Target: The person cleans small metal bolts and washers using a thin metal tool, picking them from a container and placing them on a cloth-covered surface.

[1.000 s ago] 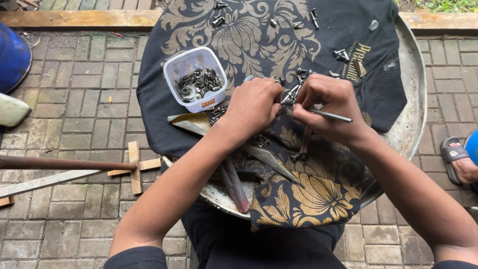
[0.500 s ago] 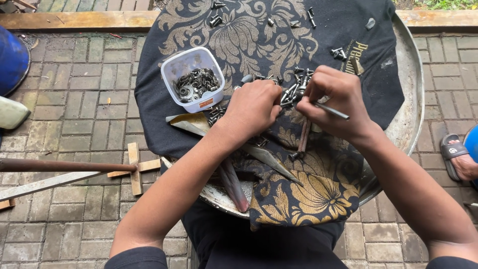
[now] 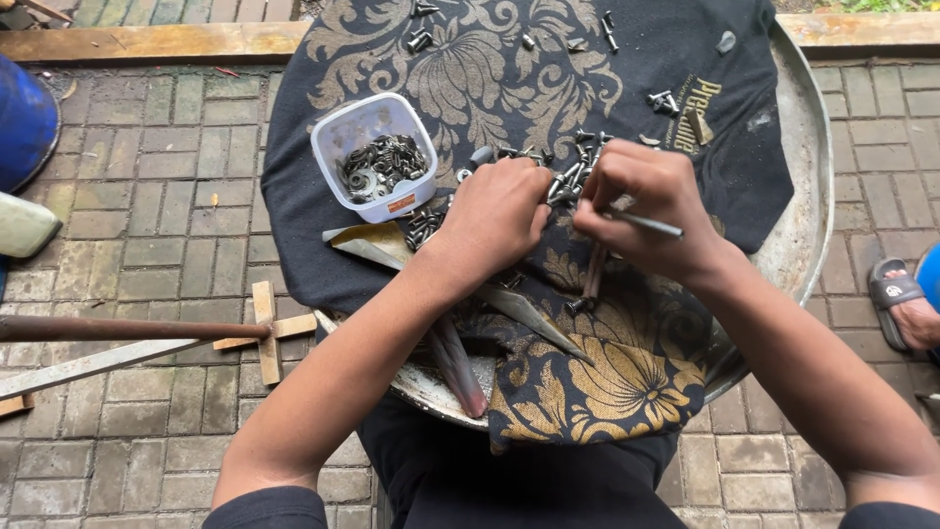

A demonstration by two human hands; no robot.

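Right hand grips thin metal rod, lying crosswise, tip pointing right

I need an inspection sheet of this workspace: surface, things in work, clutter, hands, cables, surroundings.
Surface: round metal tray covered by a black cloth with gold pattern.
Things in work: pile of small bolts between both hands; thin metal rod.
Clutter: plastic tub of washers; scattered screws; metal blade.
Hands: left hand on the bolts; right hand grips the rod.
Cables: nothing seen.
Surroundings: brick paving; wooden cross piece; another person's sandalled foot.
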